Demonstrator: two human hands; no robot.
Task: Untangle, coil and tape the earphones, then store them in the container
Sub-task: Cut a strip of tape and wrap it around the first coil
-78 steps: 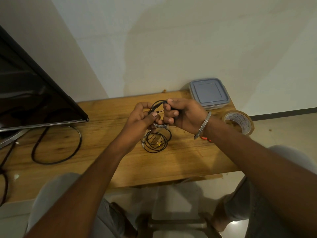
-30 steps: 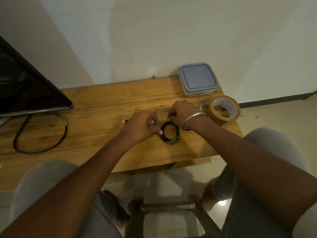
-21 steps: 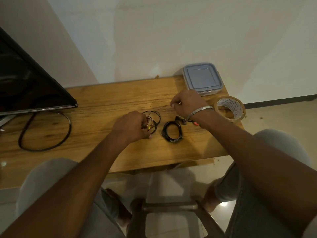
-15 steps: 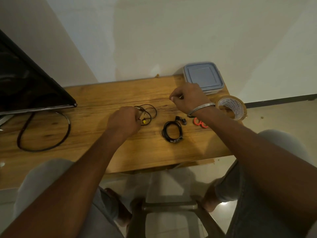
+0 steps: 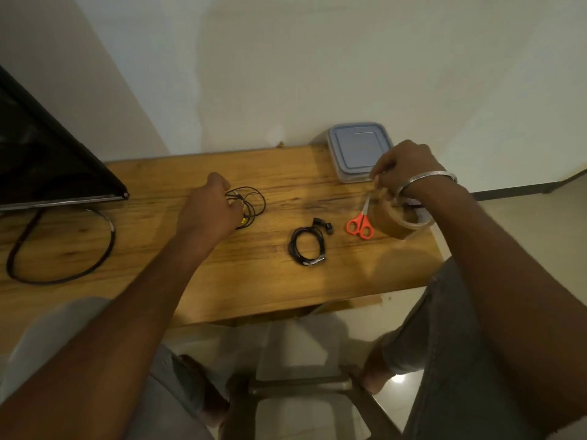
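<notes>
Nearest on the wooden desk (image 5: 197,281) lies a neat round coil of black earphones (image 5: 306,247), its buds just beyond the loop and a pale band across its near edge that looks like tape, though that is too small to be sure. This set seems finished apart from storing.

Further back and to the left, the left hand (image 5: 208,212) has its fingers curled down on a loose bundle of thin black earphones with a yellow fleck (image 5: 251,204), gripping its near side. That set looks uncoiled and untaped.

To the right are orange-handled scissors (image 5: 360,226), touching a roll of brown packing tape (image 5: 397,222). The right hand (image 5: 403,166) hovers over the roll with fingers curled in a pinch near the scissors' tip. Whether it holds the blade, a tape end or nothing cannot be told.

Against the wall, the square clear plastic container with a grey-blue lid (image 5: 357,149) is closed, so storing has probably not begun.
</notes>
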